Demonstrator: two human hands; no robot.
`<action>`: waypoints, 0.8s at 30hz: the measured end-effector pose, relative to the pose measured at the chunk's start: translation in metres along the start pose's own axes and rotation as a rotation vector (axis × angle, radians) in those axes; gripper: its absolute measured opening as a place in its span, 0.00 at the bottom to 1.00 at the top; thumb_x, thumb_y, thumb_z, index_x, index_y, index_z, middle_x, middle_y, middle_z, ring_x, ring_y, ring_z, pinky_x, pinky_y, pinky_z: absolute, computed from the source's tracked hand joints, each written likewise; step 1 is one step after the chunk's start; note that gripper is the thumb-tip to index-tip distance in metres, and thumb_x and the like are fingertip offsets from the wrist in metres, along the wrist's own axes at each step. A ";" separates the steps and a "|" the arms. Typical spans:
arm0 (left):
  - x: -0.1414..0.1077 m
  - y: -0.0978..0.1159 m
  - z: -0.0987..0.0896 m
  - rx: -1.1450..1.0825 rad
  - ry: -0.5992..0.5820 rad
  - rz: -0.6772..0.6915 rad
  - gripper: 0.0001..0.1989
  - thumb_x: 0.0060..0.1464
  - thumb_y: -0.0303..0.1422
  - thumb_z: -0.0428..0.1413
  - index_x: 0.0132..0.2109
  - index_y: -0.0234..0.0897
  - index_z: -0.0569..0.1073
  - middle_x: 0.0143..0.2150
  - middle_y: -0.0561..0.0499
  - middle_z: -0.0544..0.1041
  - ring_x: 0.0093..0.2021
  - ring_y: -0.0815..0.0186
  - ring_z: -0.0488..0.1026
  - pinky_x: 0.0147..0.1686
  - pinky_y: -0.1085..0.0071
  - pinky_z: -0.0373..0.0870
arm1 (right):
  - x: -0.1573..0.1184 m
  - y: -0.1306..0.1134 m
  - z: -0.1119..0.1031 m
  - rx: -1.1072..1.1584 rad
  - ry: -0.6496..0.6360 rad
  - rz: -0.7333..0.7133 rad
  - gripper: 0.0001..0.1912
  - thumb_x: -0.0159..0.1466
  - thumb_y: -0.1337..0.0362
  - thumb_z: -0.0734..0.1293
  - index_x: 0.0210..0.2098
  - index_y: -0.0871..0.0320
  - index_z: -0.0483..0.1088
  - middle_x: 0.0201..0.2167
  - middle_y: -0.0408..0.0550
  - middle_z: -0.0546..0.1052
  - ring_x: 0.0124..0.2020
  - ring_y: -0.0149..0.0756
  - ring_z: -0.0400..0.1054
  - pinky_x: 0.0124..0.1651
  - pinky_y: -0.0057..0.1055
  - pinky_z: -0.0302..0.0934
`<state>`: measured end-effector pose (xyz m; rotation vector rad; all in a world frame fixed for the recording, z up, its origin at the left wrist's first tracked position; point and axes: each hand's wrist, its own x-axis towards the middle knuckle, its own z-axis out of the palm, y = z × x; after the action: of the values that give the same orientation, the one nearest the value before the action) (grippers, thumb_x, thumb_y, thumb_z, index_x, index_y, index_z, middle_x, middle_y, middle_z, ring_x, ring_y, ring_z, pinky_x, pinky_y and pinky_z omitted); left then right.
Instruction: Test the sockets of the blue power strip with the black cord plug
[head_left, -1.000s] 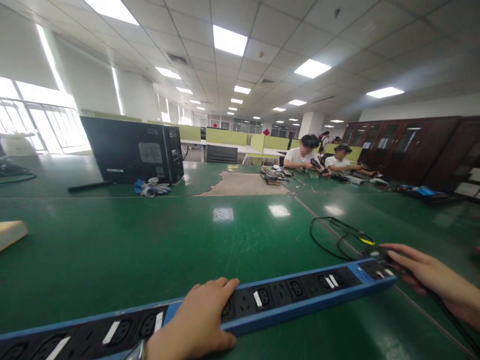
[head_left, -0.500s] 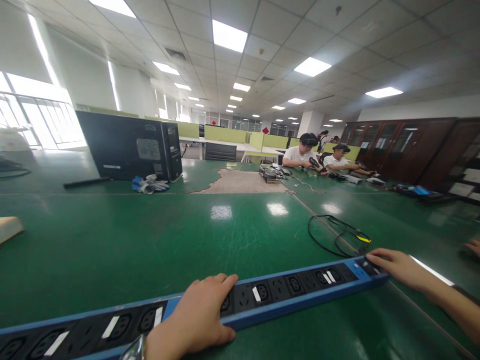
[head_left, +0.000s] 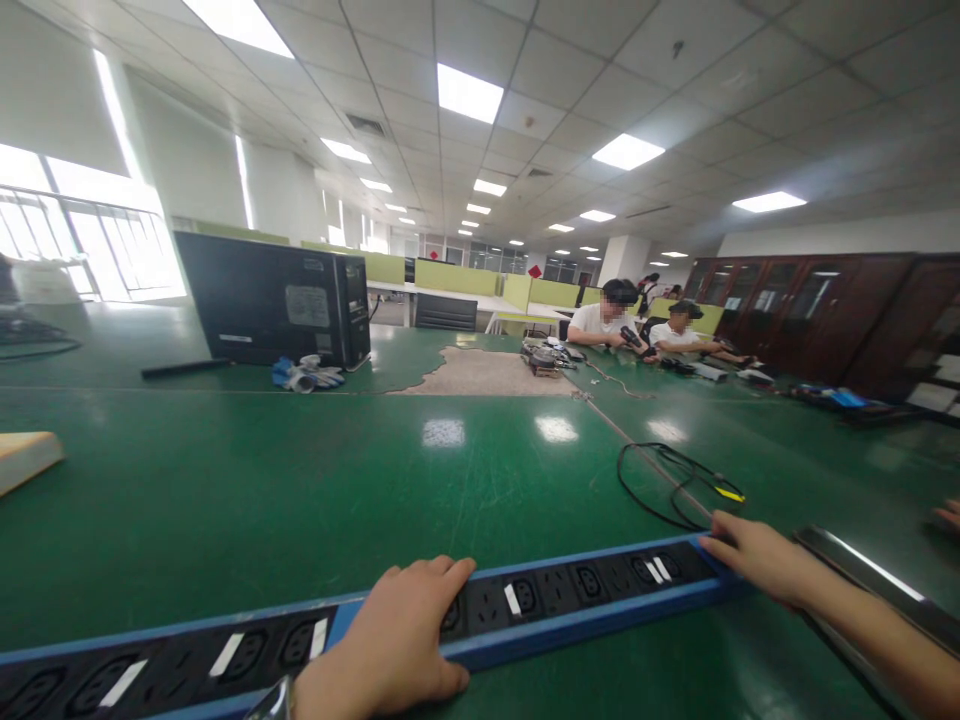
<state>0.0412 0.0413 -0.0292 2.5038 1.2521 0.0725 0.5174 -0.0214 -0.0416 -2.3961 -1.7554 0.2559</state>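
A long blue power strip with black sockets and white labels lies slantwise across the near part of the green table. My left hand is wrapped over its middle, thumb on the near side and fingers over the far edge; a watch shows at the wrist. My right hand grips the strip near its right end, which the hand and forearm partly hide. Just beyond that hand lies a loop of black cable with a yellow tag.
A black computer case stands at the back left, with gloves and a dark bar before it. Small parts lie at the back. Two people sit at the far right. A dark flat device is beside my right forearm.
My right hand has shifted left along the strip, away from its end. The dark device by my right forearm now shows more fully. My left hand keeps its place.
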 end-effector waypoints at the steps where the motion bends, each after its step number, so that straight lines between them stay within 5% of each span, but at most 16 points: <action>1: 0.000 0.000 0.000 -0.002 0.001 -0.002 0.43 0.33 0.42 0.62 0.61 0.44 0.65 0.57 0.44 0.72 0.55 0.49 0.69 0.55 0.54 0.63 | 0.002 0.000 0.002 -0.013 -0.004 -0.016 0.15 0.60 0.50 0.57 0.28 0.54 0.65 0.30 0.50 0.78 0.34 0.44 0.72 0.37 0.35 0.61; 11: -0.002 0.001 0.002 0.007 0.029 0.002 0.42 0.33 0.41 0.61 0.60 0.43 0.66 0.56 0.44 0.72 0.53 0.48 0.68 0.54 0.52 0.63 | -0.001 0.000 0.019 -0.151 -0.042 0.056 0.20 0.65 0.50 0.51 0.41 0.59 0.63 0.39 0.63 0.78 0.43 0.53 0.73 0.43 0.41 0.61; 20: -0.004 -0.001 0.003 0.018 0.077 0.025 0.40 0.32 0.42 0.62 0.58 0.44 0.68 0.52 0.45 0.74 0.51 0.49 0.69 0.51 0.52 0.66 | 0.000 -0.002 0.021 -0.111 -0.041 0.043 0.19 0.65 0.53 0.53 0.41 0.60 0.64 0.39 0.63 0.78 0.43 0.50 0.73 0.44 0.39 0.61; 24: -0.002 -0.001 0.004 0.016 0.087 0.043 0.38 0.32 0.42 0.62 0.56 0.45 0.69 0.50 0.46 0.75 0.49 0.50 0.70 0.49 0.53 0.68 | -0.003 -0.010 0.003 -0.133 -0.006 0.077 0.16 0.64 0.52 0.55 0.36 0.57 0.66 0.36 0.58 0.79 0.39 0.48 0.74 0.38 0.35 0.61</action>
<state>0.0400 0.0395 -0.0331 2.5666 1.2366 0.1844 0.5062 -0.0207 -0.0423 -2.5618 -1.7363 0.1604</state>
